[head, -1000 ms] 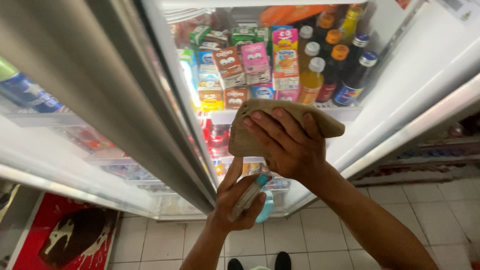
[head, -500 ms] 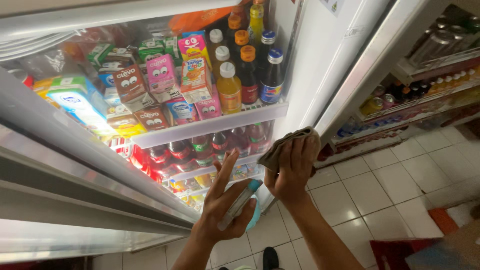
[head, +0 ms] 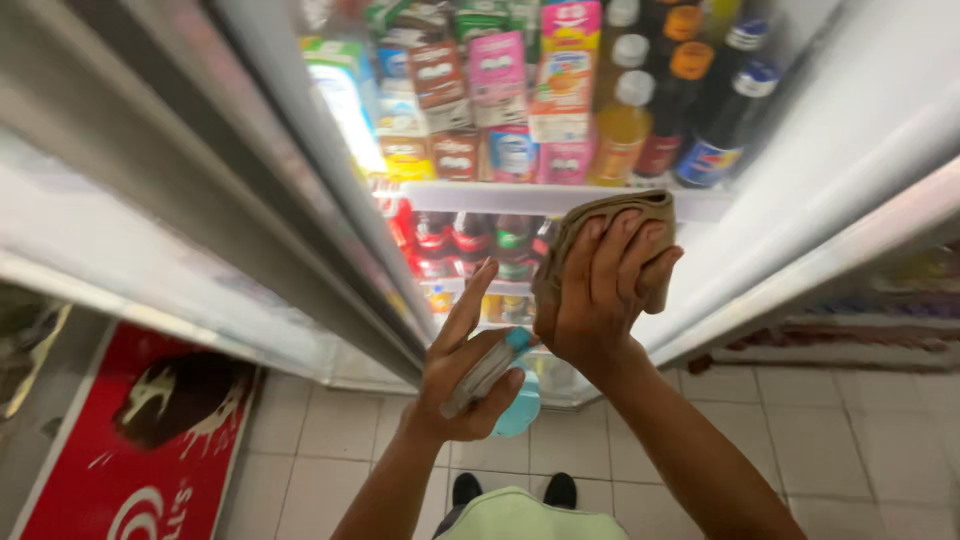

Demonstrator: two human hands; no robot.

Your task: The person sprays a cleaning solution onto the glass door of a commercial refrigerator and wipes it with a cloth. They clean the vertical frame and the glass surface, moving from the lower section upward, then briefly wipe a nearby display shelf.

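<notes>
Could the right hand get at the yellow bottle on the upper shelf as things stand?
Probably not directly. The right hand presses a brown cloth flat against the fridge's glass door, and the yellow bottle sits behind that glass.

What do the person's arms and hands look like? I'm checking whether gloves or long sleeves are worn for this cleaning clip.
Both forearms are bare: no sleeve reaches them in the head view. The left hand and right hand are ungloved, with no ring, watch or wristband visible, and the fingers are uncovered. Below, a pale green garment and dark shoes show.
</notes>
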